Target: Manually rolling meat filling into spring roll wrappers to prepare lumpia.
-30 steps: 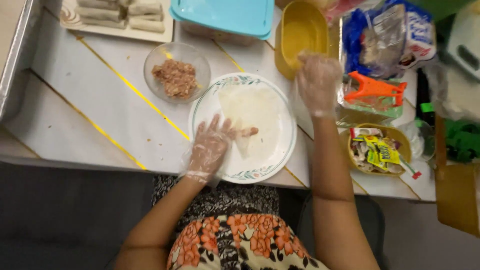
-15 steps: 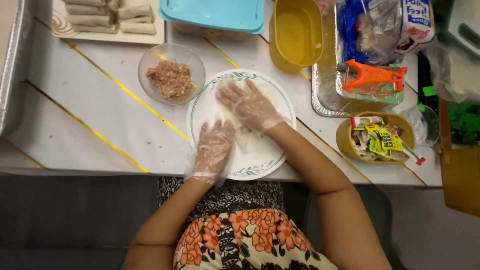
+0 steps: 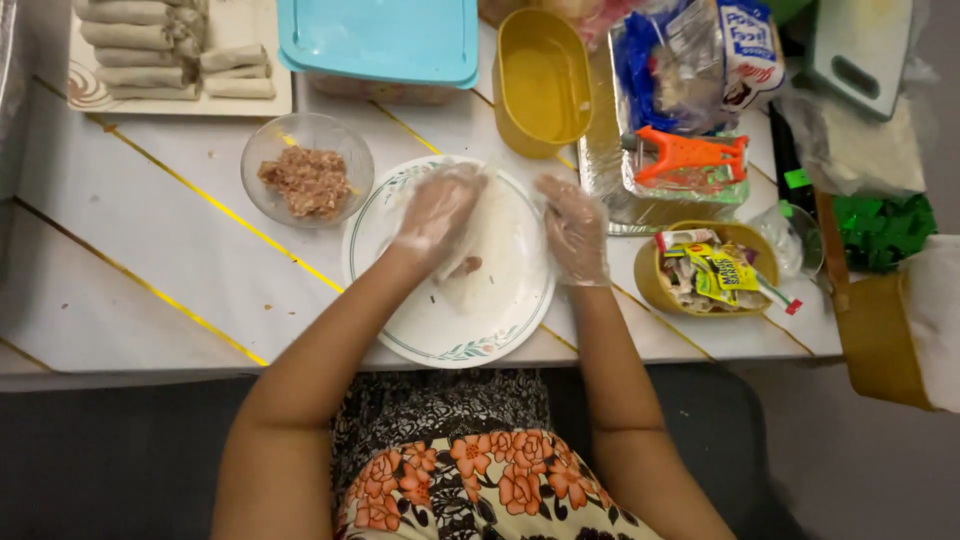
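The left hand (image 3: 437, 210), in a clear glove, lies flat with fingers spread on a thin white wrapper (image 3: 490, 245), pressing on its upper left part. The right hand (image 3: 574, 228), gloved too, rests with fingers loosely together and pointing away from the body at the wrapper's right edge, over the rim of the plate; it pinches nothing that can be seen. A small dab of brown filling (image 3: 465, 267) sits on the wrapper just below the left hand.

The wrapper lies in the middle of a round white plate (image 3: 420, 330) with a leafy rim pattern, which stands on the white bench (image 3: 150, 260) near its front edge, straight before the person. Just left of the plate is a glass bowl (image 3: 307, 168) of minced filling. Just beyond the plate stands an oval yellow tub (image 3: 541, 80), and beside that a blue lid (image 3: 380, 38) on a box. At the far left corner a tray (image 3: 255, 100) holds finished rolls (image 3: 140, 45) laid side by side. To the right of the right hand a foil tray (image 3: 605, 190) carries an orange tool (image 3: 690, 155) and bags; nearer, a yellow bowl (image 3: 650, 285) holds small sachets.
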